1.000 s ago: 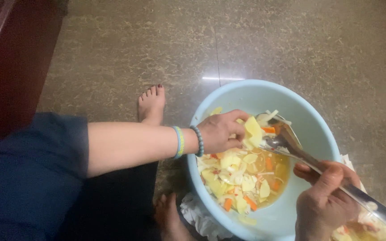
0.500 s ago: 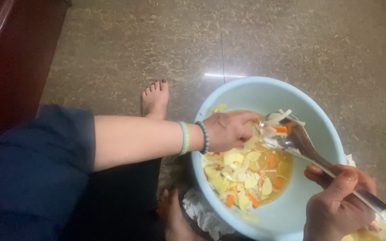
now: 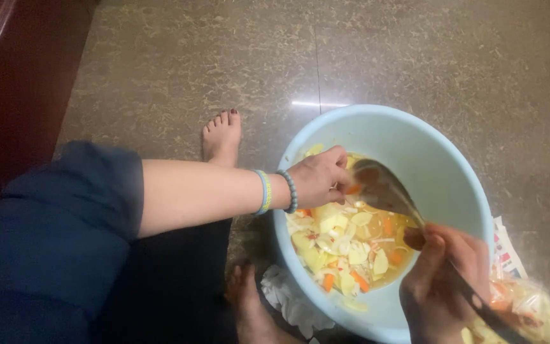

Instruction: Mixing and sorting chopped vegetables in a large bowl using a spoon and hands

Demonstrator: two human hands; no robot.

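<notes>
Since earlier frame: large spoon (image 3: 383, 191) swung lower into light blue bowl (image 3: 440, 172) on stone floor (image 3: 160, 70). Left hand (image 3: 316, 178) inside near rim, fingers pinched, possibly on vegetable piece (image 3: 353, 188). Right hand (image 3: 444, 286) clamped on spoon handle. Counts: one bowl, one spoon, two wristbands (image 3: 275, 191), two bare feet.

The bowl (image 3: 437, 172) looks like smooth light blue plastic with a soft, half-matt shine. The big spoon (image 3: 386, 191) is metal, glossy, and wet on its surface. The floor (image 3: 415, 57) is polished speckled stone that shows a bright reflection. At the left edge of the floor, the furniture (image 3: 7, 83) seems dark red wood with a lacquer gloss. The sleeve (image 3: 52, 236) is matt dark blue cloth. Near the bowl lie a crumpled white cloth (image 3: 288, 299) and a shiny clear plastic bag (image 3: 523, 306).
</notes>
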